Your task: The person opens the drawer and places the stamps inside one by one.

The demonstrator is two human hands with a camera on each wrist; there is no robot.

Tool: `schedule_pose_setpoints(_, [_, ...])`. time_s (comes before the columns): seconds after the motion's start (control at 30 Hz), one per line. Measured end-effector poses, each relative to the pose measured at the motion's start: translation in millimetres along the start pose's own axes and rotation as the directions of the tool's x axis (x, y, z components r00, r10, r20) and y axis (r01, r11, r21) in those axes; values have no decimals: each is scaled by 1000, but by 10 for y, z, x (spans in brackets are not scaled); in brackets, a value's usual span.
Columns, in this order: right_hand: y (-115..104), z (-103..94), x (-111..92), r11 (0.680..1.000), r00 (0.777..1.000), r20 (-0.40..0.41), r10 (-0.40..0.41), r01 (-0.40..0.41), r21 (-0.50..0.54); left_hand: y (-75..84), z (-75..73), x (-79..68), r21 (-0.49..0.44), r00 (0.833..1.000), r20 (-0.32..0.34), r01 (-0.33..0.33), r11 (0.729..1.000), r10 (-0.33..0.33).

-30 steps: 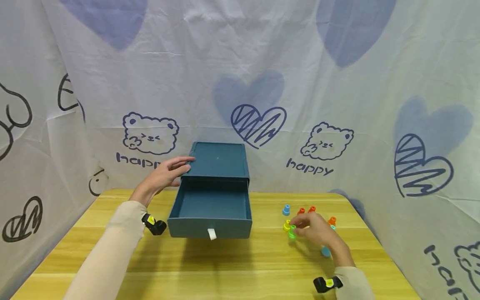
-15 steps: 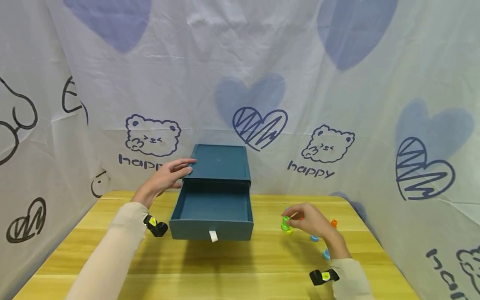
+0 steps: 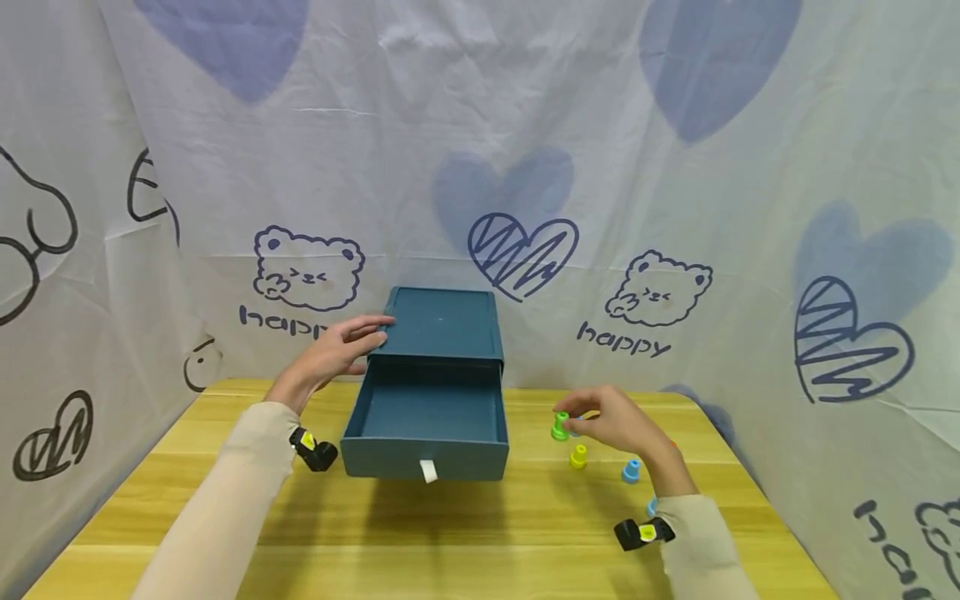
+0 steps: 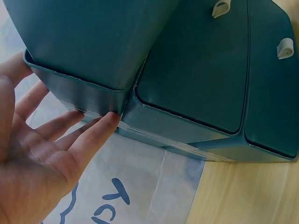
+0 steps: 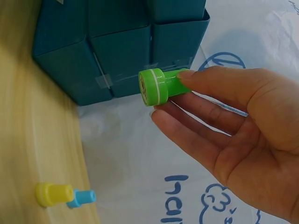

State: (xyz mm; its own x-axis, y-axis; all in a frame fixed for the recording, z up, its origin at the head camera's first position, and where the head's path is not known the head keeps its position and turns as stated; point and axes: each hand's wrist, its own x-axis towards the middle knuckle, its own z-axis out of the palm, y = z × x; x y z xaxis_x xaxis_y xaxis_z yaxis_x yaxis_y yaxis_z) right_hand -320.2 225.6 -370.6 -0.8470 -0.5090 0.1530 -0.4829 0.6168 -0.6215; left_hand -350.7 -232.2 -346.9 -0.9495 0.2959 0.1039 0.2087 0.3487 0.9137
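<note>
- The table point(image 3: 420, 546) has a yellowish wood-grain top, its grain running crosswise, with a soft shadow beneath the pulled-out drawer.
- Whitish cloth point(image 3: 420, 167) hangs behind the table and along both sides, creased, printed with blue hearts, outlined bear faces and the word "happy".
- The dark teal cabinet point(image 3: 444, 323) stands towards the back of the table, near the cloth; its top drawer point(image 3: 386, 458), with a pale pull tab point(image 3: 428, 471), juts forward.
- The left hand point(image 3: 330, 354) is unclenched, fingers extended and touching the cabinet's left side and top edge.
- The right hand point(image 3: 615, 421) pinches the green piece point(image 5: 156, 87) between thumb and fingers, above the table, right of the drawer.
- Below that hand, a yellow piece point(image 3: 578, 457) and a blue piece point(image 3: 631, 472) stand upright on the wood; others are partly hidden by the forearm.
</note>
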Motion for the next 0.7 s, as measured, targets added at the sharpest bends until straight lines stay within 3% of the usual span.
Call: schedule_pose_setpoints(0.7, [-423,-191,213,998,998,35,-58,59,-31,19,4,2,3,1000,6,11,1000,-11])
